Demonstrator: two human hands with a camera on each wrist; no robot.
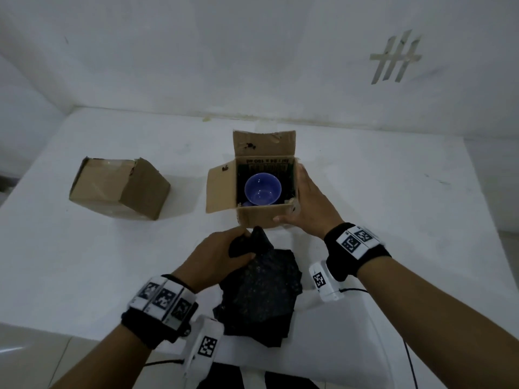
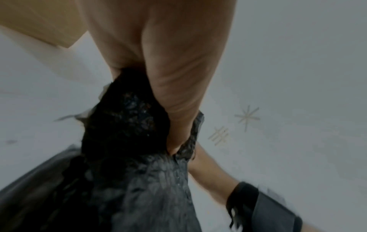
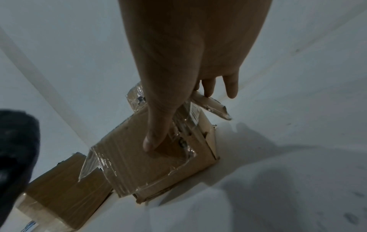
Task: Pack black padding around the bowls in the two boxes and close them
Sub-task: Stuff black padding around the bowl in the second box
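An open cardboard box [image 1: 262, 217] stands mid-table with a blue bowl [image 1: 262, 189] inside and dark material round the bowl. My right hand [image 1: 304, 200] braces its right front corner, thumb flat on the front wall and fingers straight along the right side. The right wrist view shows that hand [image 3: 178, 117] on the box [image 3: 139, 164]. My left hand [image 1: 222, 251] grips a crumpled piece of black padding [image 1: 254, 242] just in front of the box, above the padding pile [image 1: 261, 293]. The left wrist view shows that hand [image 2: 172, 125] clenched round the padding [image 2: 127, 125]. A second, closed box [image 1: 118, 189] sits at the left.
The white table [image 1: 393, 220] meets white walls at the back and left. Its front edge runs just below the padding pile. The open box's left flap [image 1: 222, 189] and back flap [image 1: 264, 144] stick out. Wrist-camera cables hang near the front edge.
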